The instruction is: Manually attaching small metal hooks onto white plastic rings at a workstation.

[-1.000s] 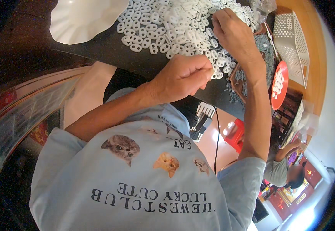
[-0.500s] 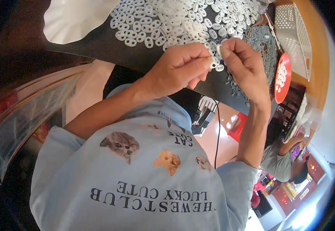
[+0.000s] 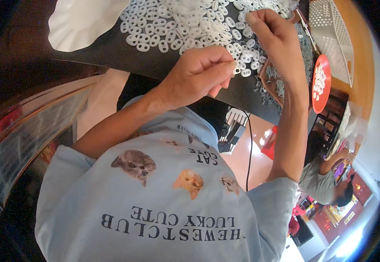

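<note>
My left hand (image 3: 201, 74) is closed in a pinch at the near edge of the dark tabletop. Between thumb and forefinger it grips a small white plastic piece (image 3: 237, 69), mostly hidden by the fingertips. Farther off and to the right, my right hand (image 3: 279, 41) is also pinched, its fingertips over the pile; what they hold, if anything, I cannot make out. Many white oval pieces with two holes (image 3: 159, 30) lie spread across the far side of the table. Several more sit beside the left fingertips.
A white scalloped dish (image 3: 63, 41) stands at far left. Grey stringy material (image 3: 307, 48) with a brown strip lies under and beside my right forearm. On the right are a red dish (image 3: 315, 102) of small white pieces and a white perforated basket (image 3: 329, 35). Another person (image 3: 318, 181) sits beyond.
My right hand has moved away from the left one, up and over the pile. My left hand has stayed nearly in place, still pinching.
</note>
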Available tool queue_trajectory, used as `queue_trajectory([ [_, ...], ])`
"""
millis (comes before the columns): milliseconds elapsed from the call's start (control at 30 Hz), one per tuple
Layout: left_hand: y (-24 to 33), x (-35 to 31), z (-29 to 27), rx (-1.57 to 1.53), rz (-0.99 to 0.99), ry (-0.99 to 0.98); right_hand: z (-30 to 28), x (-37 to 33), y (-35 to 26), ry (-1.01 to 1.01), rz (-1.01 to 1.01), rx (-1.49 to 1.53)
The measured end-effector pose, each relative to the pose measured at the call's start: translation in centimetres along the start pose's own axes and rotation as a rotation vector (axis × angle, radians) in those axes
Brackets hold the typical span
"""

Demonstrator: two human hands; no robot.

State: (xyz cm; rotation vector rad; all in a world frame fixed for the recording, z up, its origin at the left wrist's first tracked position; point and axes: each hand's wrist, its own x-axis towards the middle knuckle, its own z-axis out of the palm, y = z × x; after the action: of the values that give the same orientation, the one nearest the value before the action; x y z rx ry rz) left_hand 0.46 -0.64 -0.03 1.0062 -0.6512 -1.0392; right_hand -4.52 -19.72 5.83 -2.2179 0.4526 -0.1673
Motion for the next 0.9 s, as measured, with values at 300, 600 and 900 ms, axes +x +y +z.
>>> queue_trajectory([
  [300,0.6,0.2,0.0,0.009,-0.042,-0.006,-0.8,1.6,3.2,-0.074,-0.364,-0.437],
  [600,0.3,0.4,-0.1,-0.013,-0.059,-0.015,-0.3,2.6,3.6,-0.106,-0.423,-0.618],
  [900,0.2,0.2,-0.1,0.023,-0.036,-0.012,0.4,2.3,2.2,-0.109,-0.429,-0.506],
])
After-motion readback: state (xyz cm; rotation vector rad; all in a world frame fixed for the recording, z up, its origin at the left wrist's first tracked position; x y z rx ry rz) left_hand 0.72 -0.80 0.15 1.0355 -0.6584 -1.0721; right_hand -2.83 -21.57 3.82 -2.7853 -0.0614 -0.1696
